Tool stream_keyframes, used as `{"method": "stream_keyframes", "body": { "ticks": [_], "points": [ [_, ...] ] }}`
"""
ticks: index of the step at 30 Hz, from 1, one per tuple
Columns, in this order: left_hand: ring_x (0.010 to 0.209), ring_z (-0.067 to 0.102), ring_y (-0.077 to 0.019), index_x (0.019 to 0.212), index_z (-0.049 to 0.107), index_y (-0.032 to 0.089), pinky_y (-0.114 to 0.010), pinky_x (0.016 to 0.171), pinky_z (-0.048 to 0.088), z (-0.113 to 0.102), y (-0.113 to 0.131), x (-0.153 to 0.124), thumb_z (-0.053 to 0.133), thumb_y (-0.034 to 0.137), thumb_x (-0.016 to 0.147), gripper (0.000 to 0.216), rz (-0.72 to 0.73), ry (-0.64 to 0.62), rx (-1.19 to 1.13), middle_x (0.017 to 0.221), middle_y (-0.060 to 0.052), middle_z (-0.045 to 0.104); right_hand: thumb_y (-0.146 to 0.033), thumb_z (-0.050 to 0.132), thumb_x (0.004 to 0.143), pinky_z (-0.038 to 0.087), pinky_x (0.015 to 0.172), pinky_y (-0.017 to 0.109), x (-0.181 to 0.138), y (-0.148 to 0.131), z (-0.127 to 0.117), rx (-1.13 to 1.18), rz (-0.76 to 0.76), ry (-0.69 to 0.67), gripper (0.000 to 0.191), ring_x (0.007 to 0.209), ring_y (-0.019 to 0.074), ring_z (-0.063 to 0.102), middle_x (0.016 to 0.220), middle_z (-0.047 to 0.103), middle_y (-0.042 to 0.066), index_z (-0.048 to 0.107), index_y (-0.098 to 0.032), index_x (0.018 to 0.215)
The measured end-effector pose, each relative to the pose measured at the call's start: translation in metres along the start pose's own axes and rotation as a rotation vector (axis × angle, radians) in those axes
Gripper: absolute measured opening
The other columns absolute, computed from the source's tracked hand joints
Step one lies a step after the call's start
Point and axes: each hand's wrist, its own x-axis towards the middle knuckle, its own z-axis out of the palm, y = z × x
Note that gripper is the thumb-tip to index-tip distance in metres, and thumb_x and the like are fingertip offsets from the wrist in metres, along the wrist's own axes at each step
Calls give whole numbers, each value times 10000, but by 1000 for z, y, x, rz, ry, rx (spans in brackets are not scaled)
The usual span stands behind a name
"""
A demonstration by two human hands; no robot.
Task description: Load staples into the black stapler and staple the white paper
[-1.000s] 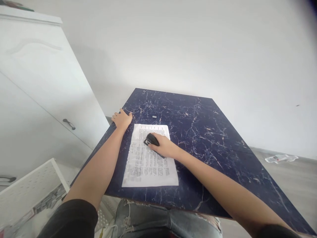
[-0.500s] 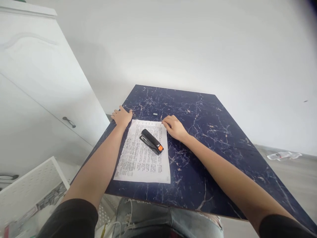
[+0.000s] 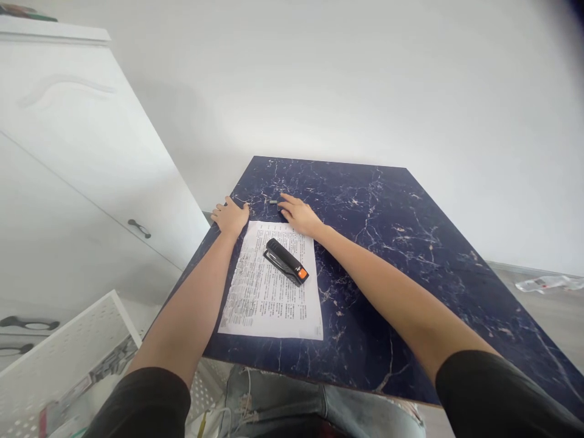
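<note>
A printed sheet of paper [image 3: 255, 298] lies on the dark blue marbled table [image 3: 360, 286]. On it rests a black stapler [image 3: 286, 261] with an orange patch at its near end. Beyond the paper's far edge is a small grey block [image 3: 273, 202], which looks like a strip of staples. My right hand [image 3: 300, 216] reaches over the paper's far right corner, fingers stretched out and thumb apart, fingertips right beside the block. I cannot tell whether they touch it. With fingers spread, my left hand [image 3: 230, 217] rests at the table's left edge, holding nothing.
A white cabinet [image 3: 82, 152] with dark handles stands to the left. Below it is a white perforated basket [image 3: 68, 347] with assorted items. A clear plastic package [image 3: 547, 283] lies on the floor at right. A white wall rises behind the table.
My right hand has moved left and away from me, from the paper's far right corner to the small grey block. My left hand stays at the table edge. The view has shifted slightly.
</note>
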Motion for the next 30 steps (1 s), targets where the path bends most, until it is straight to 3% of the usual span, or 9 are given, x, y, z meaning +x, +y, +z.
{"method": "stream_keyframes", "body": {
  "ticks": [3, 6, 10, 30],
  "points": [
    [1457, 469, -528, 1587, 438, 91, -632, 1182, 353, 2, -1, 1, 527, 624, 973, 818, 4, -9, -7, 1553, -338, 507, -293, 341, 1116, 487, 1018, 420, -40, 19, -15, -64, 73, 42, 431, 1120, 293, 652, 1184, 724, 191, 746, -152, 1077],
    [1471, 450, -531, 1600, 420, 99, -649, 1198, 325, 3, -1, 2, 510, 624, 982, 815, 11, -17, -14, 1577, -334, 485, -267, 454, 1069, 475, 885, 369, -83, 38, -26, -121, 97, 38, 323, 941, 267, 633, 946, 688, 133, 691, -192, 863],
    [1463, 465, -527, 1595, 427, 80, -638, 1201, 333, 1, 1, 1, 512, 606, 981, 813, 4, -20, -14, 1563, -344, 492, -237, 485, 1051, 441, 836, 356, -107, 45, -28, -169, 117, 63, 296, 874, 251, 603, 908, 661, 109, 638, -210, 800],
    [1452, 477, -532, 1592, 437, 63, -638, 1181, 355, 0, 2, 0, 531, 608, 978, 827, 7, -7, -6, 1550, -363, 500, -247, 505, 1039, 451, 834, 353, -104, 45, -26, -168, 105, 76, 293, 870, 243, 610, 885, 660, 103, 636, -215, 779]
  ]
}}
